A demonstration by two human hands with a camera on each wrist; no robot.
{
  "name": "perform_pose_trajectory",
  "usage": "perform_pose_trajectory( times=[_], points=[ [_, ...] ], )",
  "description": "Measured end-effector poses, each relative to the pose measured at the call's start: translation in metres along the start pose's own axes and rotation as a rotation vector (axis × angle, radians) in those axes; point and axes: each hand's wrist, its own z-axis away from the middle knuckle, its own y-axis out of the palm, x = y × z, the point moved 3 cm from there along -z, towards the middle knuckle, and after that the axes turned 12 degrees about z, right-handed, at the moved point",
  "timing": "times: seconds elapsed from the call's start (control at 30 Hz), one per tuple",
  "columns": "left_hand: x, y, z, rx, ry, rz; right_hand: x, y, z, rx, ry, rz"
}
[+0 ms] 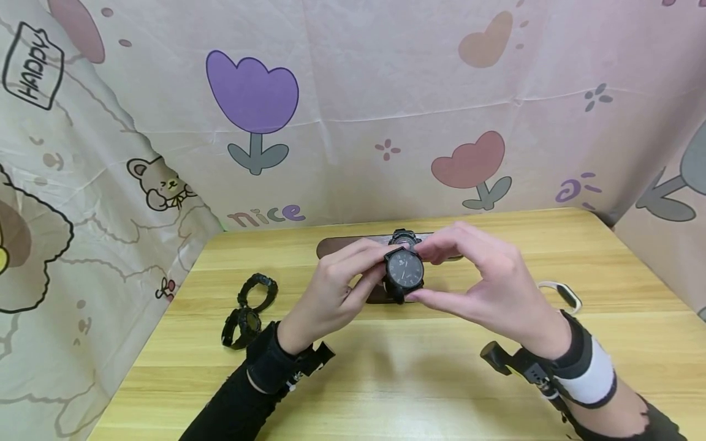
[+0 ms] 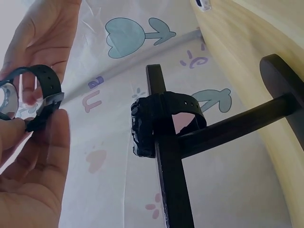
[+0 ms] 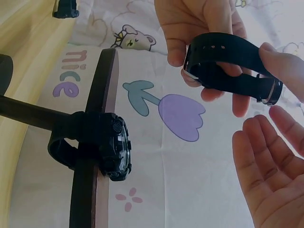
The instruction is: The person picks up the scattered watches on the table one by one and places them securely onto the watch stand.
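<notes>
A black wristwatch [image 1: 405, 268] with a dark round dial is held up between both hands. My left hand [image 1: 339, 282] pinches its left side with thumb and fingers. On the other side my right hand [image 1: 485, 275] grips it, index finger by the upper edge and thumb at the lower edge. The looped strap [image 3: 228, 47] shows its holes and a metal buckle in the right wrist view. Just behind the hands stands a dark brown T-bar watch stand [image 1: 336, 246]. A chunky black watch [image 2: 145, 126] is strapped round its bar; in the head view the hands partly cover the stand.
Two more black watches, one upper [image 1: 258, 291] and one lower [image 1: 241, 326], sit close together on the left of the wooden table [image 1: 397, 380]. A white band with a dark screen [image 1: 564, 296] lies beyond my right wrist. A printed cloth [image 1: 358, 92] hangs behind the table.
</notes>
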Motion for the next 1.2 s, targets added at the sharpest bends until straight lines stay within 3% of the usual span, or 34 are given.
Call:
perform_pose_trajectory(
  times=[0.33,0.9,1.2],
  points=[
    [0.0,0.0,0.003,0.026,0.007,-0.008,0.003,0.005,0.0,0.024,-0.028,-0.001],
    [0.004,0.003,0.005,-0.069,0.001,0.009,0.008,0.01,0.0,0.015,-0.067,0.002],
    [0.008,0.005,0.007,-0.137,-0.12,0.033,0.01,0.013,0.002,0.002,-0.087,-0.017]
  ],
)
